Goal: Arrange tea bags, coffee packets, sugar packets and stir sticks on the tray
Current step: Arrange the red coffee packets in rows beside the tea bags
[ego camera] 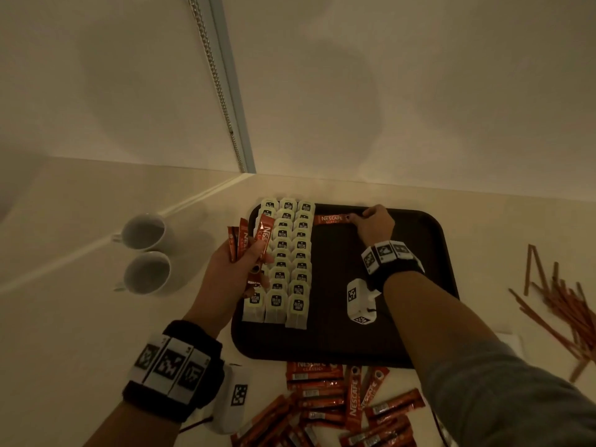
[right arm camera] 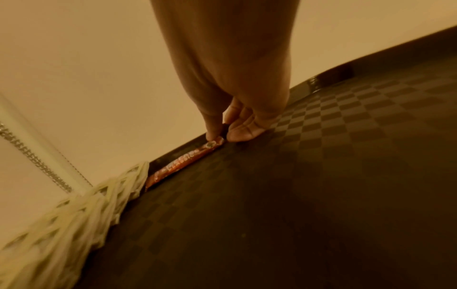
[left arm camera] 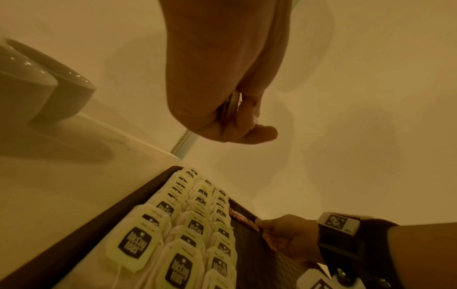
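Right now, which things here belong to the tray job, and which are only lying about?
Job: tray; tea bags; coffee packet pinched by right hand; packets in left hand; loose coffee packets; stir sticks.

Lying about: two cups.

Head view steeply downward; both wrist views close over the tray (ego camera: 432, 227).
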Available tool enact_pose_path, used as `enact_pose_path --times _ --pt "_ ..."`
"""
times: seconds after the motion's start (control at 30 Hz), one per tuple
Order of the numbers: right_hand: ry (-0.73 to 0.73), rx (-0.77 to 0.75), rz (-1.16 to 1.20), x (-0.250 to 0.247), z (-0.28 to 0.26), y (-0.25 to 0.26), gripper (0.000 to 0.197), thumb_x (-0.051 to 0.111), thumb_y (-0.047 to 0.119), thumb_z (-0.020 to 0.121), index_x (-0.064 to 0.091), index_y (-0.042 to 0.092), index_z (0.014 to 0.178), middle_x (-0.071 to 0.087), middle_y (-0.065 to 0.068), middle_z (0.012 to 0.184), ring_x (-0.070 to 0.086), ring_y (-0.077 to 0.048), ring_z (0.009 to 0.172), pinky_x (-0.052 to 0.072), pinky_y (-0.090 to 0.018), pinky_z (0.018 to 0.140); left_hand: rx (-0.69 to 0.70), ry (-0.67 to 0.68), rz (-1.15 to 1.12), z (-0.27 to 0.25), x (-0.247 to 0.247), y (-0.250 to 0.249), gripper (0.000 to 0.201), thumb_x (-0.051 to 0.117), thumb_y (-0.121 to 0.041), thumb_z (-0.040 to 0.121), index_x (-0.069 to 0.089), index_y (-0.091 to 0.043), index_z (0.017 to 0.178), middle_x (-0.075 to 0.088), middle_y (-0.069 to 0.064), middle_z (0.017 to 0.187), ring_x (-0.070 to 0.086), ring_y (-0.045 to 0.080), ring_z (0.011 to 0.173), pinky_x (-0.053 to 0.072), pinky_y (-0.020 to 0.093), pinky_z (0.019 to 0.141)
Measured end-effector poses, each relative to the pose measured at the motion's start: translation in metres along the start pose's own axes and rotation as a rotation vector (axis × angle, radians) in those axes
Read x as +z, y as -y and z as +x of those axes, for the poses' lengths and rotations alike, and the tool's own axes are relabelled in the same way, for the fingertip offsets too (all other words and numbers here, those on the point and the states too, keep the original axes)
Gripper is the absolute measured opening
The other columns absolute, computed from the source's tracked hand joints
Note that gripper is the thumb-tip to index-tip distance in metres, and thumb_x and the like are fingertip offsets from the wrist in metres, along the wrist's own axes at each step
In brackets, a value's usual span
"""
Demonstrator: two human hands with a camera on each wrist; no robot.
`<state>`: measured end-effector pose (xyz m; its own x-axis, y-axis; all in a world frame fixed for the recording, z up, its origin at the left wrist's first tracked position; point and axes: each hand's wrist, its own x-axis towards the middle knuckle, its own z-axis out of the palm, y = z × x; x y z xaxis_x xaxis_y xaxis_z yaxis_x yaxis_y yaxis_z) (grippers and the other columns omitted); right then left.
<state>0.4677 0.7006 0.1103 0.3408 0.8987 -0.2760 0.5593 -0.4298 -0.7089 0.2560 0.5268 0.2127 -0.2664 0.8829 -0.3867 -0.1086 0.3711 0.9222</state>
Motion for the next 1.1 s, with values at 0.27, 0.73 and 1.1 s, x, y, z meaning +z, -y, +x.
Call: enact_pose_path --times 0.27,0.73,1.1 --pt "0.785 -0.421 0.381 -0.04 -0.103 0.071 0.019 0.056 0.023 0.092 0.059 0.016 0.11 0.064 -0.003 0.102 0.062 -0.012 0.085 0.053 -0.02 0.071 0.091 -0.014 0.05 0.007 0.012 -0.014 0.012 0.061 -0.02 0.092 0.064 -0.011 0.098 0.07 0.006 0.077 0.054 0.003 0.043 0.038 0.014 0.039" --pt "0.681 -0.595 0.263 -0.041 -0.154 0.068 0.025 0.069 0.009 0.082 0.054 0.007 0.101 0.057 -0.009 0.103 0.063 -0.018 0.089 0.055 -0.021 0.069 -0.061 0.056 -0.212 0.008 0.018 -0.013 0.011 0.066 -0.024 0.086 0.065 -0.015 0.092 0.062 -0.005 0.065 0.049 0.004 0.05 0.031 0.015 0.038" --pt "0.35 -0.588 0.411 -0.064 -0.152 0.077 0.012 0.061 0.004 0.085 0.062 0.014 0.093 0.066 -0.001 0.088 0.061 -0.008 0.078 0.052 -0.019 0.071 -0.129 0.088 -0.434 0.009 0.017 -0.017 0.017 0.068 -0.022 0.079 0.066 -0.016 0.094 0.072 -0.005 0.081 0.063 0.007 0.062 0.036 0.013 0.039"
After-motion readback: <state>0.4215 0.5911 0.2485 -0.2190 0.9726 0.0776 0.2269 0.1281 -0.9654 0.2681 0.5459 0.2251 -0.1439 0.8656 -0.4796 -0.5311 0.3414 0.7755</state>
